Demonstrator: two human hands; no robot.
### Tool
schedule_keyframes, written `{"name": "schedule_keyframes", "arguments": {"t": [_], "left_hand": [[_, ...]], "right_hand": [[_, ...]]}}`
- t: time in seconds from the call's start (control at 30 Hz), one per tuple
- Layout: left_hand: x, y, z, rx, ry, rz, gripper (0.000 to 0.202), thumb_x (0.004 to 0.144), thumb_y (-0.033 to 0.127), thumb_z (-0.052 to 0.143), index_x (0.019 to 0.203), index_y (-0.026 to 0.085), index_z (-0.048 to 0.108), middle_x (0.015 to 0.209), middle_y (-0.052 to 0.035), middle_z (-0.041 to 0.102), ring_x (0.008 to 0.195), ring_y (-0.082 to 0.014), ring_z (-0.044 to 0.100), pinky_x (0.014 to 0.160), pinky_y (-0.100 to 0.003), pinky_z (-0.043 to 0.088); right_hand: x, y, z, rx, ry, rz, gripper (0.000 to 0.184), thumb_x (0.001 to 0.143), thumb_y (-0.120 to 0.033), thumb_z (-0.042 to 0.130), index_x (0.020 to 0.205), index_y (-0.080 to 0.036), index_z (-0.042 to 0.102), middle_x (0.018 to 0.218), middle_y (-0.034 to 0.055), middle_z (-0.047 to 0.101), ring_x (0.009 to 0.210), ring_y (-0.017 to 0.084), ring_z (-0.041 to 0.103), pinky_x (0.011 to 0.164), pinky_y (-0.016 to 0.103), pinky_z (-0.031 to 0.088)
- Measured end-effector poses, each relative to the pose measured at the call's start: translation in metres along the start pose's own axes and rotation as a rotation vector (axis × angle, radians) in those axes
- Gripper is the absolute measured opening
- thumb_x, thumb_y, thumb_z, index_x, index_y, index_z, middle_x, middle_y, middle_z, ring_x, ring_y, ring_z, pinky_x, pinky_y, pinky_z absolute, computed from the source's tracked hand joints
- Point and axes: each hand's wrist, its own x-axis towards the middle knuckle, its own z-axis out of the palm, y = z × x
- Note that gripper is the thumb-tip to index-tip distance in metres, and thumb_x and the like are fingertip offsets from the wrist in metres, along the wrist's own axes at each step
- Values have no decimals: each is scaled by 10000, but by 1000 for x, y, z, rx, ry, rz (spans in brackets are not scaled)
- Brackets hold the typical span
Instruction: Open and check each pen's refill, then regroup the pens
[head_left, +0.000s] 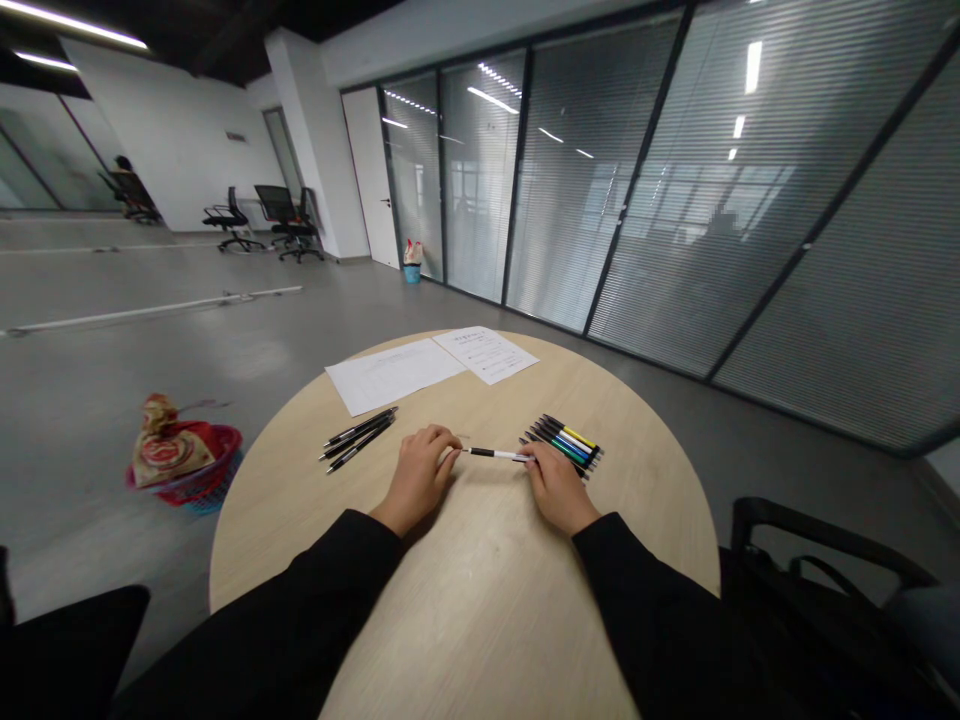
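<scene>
A black and white pen [491,454] lies level just above the round wooden table [480,590], held at both ends. My left hand [418,475] pinches its left end with curled fingers. My right hand [556,487] grips its right end. Three black pens [360,438] lie in a loose row to the left of my left hand. A bunch of several coloured pens [566,443] lies just behind my right hand, touching or nearly touching it. Both my arms wear black sleeves.
Two printed paper sheets [431,367] lie at the table's far edge. A red basket with a bag [184,465] stands on the floor to the left. A black chair with a bag [817,590] is at my right. Office chairs [277,215] stand far back by the wall.
</scene>
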Motion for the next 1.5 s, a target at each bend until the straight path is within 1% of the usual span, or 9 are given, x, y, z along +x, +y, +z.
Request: {"name": "schedule_keyframes", "arguments": {"t": [0.23,0.43,0.57,0.7,0.83,1.0,1.17,1.33,1.5], "left_hand": [[0,-2,3,-140,-20,30,202,976,286,454,905,196,621,987,-74,634,927,-224,581,849,-372,445],[1,0,3,-114,-45,2,237,976,324,465,876,194,636,968,-71,651,906,-221,592,848,-373,457],[0,-1,5,-111,-24,-38,244,973,367,474,1056,197,628,1085,-91,656,977,-237,602,893,-402,466],[-2,-8,9,-87,-21,-57,362,956,407,490,1238,190,557,1227,-123,638,1103,-270,587,976,-452,450],[0,-15,13,-9,-129,1,494,913,418,548,1353,194,511,1379,-146,571,1247,-301,521,1051,-488,402],[4,-19,16,93,-258,58,581,908,512,536,1419,242,484,1532,-120,436,1380,-331,398,1114,-541,311],[4,-19,17,141,-281,69,537,913,552,515,1355,250,556,1452,-127,521,1336,-332,437,1129,-586,243],[4,-17,15,175,-223,81,495,903,541,534,1279,225,592,1302,-130,602,1212,-321,512,1098,-555,279],[4,-25,13,189,-197,41,297,956,308,450,1162,213,641,1163,-119,634,1083,-279,544,963,-455,385]], "right_hand": [[0,0,0,17,-32,-1,199,917,-90,455,989,-189,612,972,70,658,931,212,594,861,330,451],[-1,-2,-1,18,-49,12,194,917,-99,468,998,-189,621,977,70,666,930,210,604,853,327,458],[-1,-3,-1,8,-38,16,209,920,-98,457,1008,-190,622,977,69,672,927,211,608,855,329,462],[-1,-1,0,-26,3,45,213,918,-100,453,1018,-182,623,985,75,677,956,222,608,877,343,463],[-1,2,1,-50,26,72,219,924,-109,439,1027,-179,619,978,77,675,941,221,614,863,341,466],[-1,4,1,-56,41,89,220,923,-115,437,1033,-172,620,996,87,673,969,226,615,891,349,464],[-1,4,1,-60,42,89,222,920,-113,440,1028,-177,624,988,85,674,961,226,614,882,351,466],[0,3,0,-55,40,87,217,921,-116,442,1019,-181,624,983,81,674,952,226,613,868,349,469],[0,2,0,-44,51,83,214,922,-118,442,1008,-183,627,975,77,676,940,224,616,868,352,469]]}}
